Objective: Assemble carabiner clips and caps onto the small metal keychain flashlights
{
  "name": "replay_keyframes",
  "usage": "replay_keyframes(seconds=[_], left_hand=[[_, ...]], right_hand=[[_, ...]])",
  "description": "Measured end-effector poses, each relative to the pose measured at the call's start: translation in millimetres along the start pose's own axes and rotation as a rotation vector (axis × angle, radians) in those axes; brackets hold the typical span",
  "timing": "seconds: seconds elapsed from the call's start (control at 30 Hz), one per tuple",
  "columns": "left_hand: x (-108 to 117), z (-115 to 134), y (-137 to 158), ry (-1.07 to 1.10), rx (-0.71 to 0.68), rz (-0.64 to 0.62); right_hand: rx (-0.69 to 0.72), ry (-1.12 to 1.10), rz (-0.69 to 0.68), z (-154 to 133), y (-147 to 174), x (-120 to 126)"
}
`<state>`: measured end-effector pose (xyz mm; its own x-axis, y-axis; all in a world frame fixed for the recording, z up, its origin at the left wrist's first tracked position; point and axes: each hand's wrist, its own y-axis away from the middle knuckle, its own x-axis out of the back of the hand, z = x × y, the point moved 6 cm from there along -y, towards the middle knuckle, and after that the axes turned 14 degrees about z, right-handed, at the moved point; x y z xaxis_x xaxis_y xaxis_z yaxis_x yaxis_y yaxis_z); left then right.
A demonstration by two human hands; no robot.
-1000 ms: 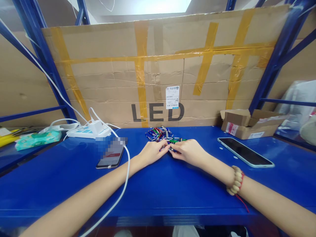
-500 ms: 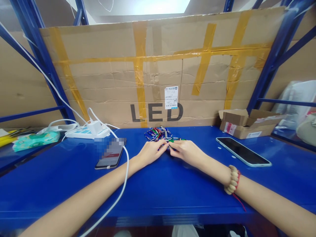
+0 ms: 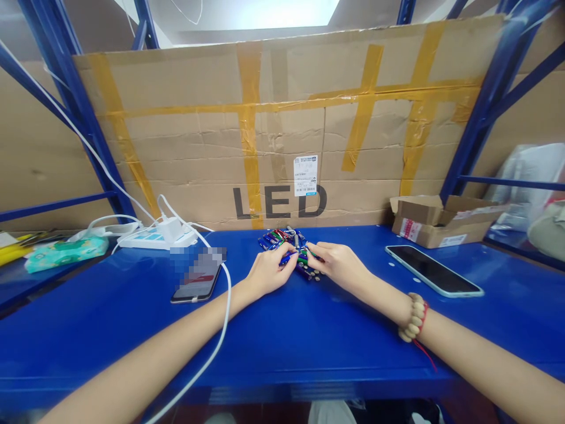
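Note:
A pile of small shiny metal tubes point(image 3: 270, 239) in blue, red, green and silver lies at the back middle of the blue table. My left hand point(image 3: 268, 271) pinches a small blue metal tube point(image 3: 286, 258) at the pile's front edge. Close by on the right, my right hand point(image 3: 338, 264) has its fingertips pressed together beside a green tube point(image 3: 302, 258); whatever they grip is too small to make out. Between and below the hands lie a dark tube point(image 3: 303, 271) and several small round silver pieces point(image 3: 314, 274).
A phone point(image 3: 198, 280) lies left, a white cable point(image 3: 224, 330) crossing over it and my left forearm. Behind it is a power strip point(image 3: 141, 237). Another phone point(image 3: 435, 271) and an open cardboard box point(image 3: 426, 227) are right. A large cardboard sheet point(image 3: 198, 159) stands behind.
My hands have moved slightly apart. The blue tube in my left fingers and the silver pieces between the hands now show. My right hand has shifted a little up and to the right.

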<state>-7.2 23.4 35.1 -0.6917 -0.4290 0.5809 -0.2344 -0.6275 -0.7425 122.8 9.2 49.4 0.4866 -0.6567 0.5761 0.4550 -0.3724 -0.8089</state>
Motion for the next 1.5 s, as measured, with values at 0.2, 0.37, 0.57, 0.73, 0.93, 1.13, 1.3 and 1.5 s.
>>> replay_keyframes(seconds=[0.2, 0.37, 0.57, 0.73, 0.93, 1.13, 1.3, 1.5], left_hand=[[-3, 3, 1, 0.000, -0.027, -0.084], [-4, 3, 1, -0.013, -0.039, -0.098], [-6, 3, 0, -0.049, -0.051, -0.121], [-10, 10, 4, -0.140, -0.172, -0.174], [-8, 9, 3, -0.184, -0.141, -0.116], [-7, -2, 0, -0.167, 0.006, -0.085], [-9, -2, 0, -0.215, -0.006, -0.111], [-9, -2, 0, -0.230, -0.010, -0.104]], right_hand=[[-0.005, 0.006, 0.061, 4, 1, 2], [-0.010, 0.004, 0.064, 4, 1, 1], [-0.033, -0.020, 0.083, 5, 3, 0], [-0.081, -0.085, 0.106, 7, 3, 0], [-0.223, -0.077, 0.052, 20, 0, 0], [-0.401, 0.196, -0.231, 39, 4, -6], [-0.436, 0.398, -0.420, 45, 10, -9], [-0.445, 0.440, -0.443, 52, 14, -10]])
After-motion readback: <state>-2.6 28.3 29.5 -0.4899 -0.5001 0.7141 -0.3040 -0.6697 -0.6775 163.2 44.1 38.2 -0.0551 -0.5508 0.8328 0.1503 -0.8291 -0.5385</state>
